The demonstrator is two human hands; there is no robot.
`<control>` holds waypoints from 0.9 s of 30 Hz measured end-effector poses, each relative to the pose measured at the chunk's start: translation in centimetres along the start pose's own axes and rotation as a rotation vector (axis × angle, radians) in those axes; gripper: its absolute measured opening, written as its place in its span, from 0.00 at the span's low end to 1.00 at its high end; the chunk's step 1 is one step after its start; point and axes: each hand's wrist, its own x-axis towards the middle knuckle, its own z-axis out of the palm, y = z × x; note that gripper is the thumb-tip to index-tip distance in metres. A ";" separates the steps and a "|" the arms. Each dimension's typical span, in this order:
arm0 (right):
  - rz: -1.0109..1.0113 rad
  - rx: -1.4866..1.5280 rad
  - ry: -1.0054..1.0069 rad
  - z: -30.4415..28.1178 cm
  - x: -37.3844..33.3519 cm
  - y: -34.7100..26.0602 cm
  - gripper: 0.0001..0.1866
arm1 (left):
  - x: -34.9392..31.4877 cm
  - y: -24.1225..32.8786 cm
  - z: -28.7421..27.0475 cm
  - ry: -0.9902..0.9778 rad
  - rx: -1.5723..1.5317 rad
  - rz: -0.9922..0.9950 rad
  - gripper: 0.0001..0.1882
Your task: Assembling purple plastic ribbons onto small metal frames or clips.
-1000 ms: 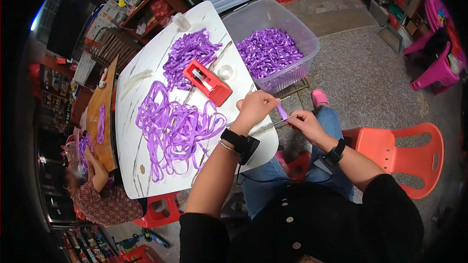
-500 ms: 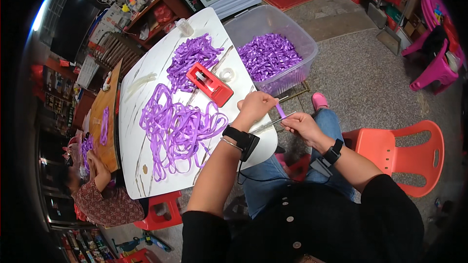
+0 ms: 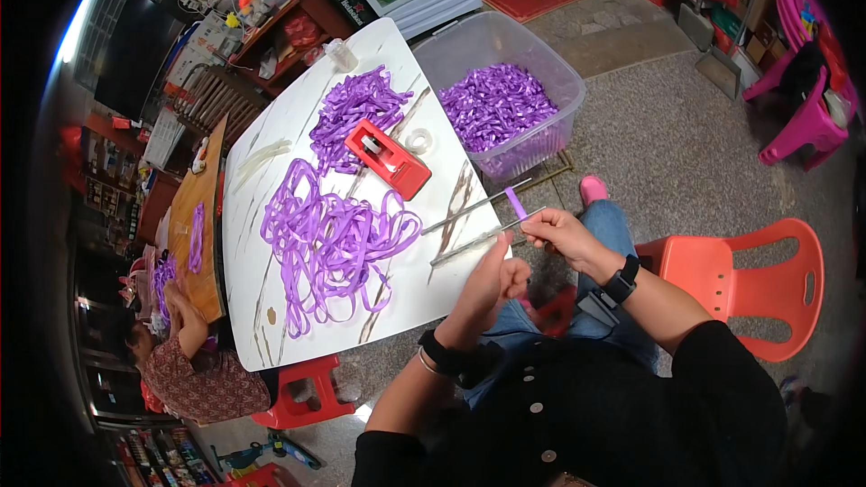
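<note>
Two thin metal rods (image 3: 469,209) stick out past the right edge of the white marbled table (image 3: 419,298). A short purple ribbon (image 3: 515,202) spans the gap between them near their tips. My right hand (image 3: 561,233) is closed in a pinch on the ribbon's near end, at the nearer rod. My left hand (image 3: 492,287) is just below that rod, thumb raised and apart from the loosely curled fingers, with nothing visible in it. On the table lie a tangle of long purple ribbon (image 3: 311,248), a pile of ribbon loops (image 3: 361,108) and a red tape dispenser (image 3: 390,159).
A clear plastic bin (image 3: 564,99) filled with purple ribbon pieces stands beyond the table. A tape roll (image 3: 419,141) lies beside the dispenser. An orange chair (image 3: 695,266) is at my right, a red stool (image 3: 307,392) at left. Another person (image 3: 203,370) sits at a wooden table (image 3: 200,216).
My left hand has let go of the ribbon's far end and come back toward me, below the nearer rod. My right hand has stayed at the ribbon's near end.
</note>
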 end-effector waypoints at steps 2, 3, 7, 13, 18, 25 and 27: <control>0.024 0.024 -0.005 0.1 -0.1 -0.3 0.06 | 0.2 -0.1 0.0 -0.255 -0.380 -0.193 0.24; 0.021 0.023 -0.007 0.2 0.0 -0.2 0.06 | 0.5 -0.2 -0.3 -0.255 -0.378 -0.189 0.24; -0.008 0.046 0.027 0.0 0.2 0.2 0.06 | 1.8 -1.1 -0.7 -0.413 -0.664 -0.177 0.25; 0.005 0.040 0.020 -0.4 0.4 0.2 0.06 | 1.7 -1.1 0.2 -0.352 -0.704 -0.109 0.23; 0.015 0.041 -0.011 -0.8 0.5 0.0 0.09 | 2.1 -1.1 -0.2 -0.393 -0.769 -0.098 0.24; 0.163 -0.493 -0.271 -2.5 1.1 -7.0 0.19 | 2.2 -1.7 -1.3 -0.434 -0.908 -0.071 0.19; -0.070 -0.481 -0.287 -2.3 2.2 -9.8 0.17 | 2.1 -1.6 -1.3 -0.458 -0.923 -0.054 0.17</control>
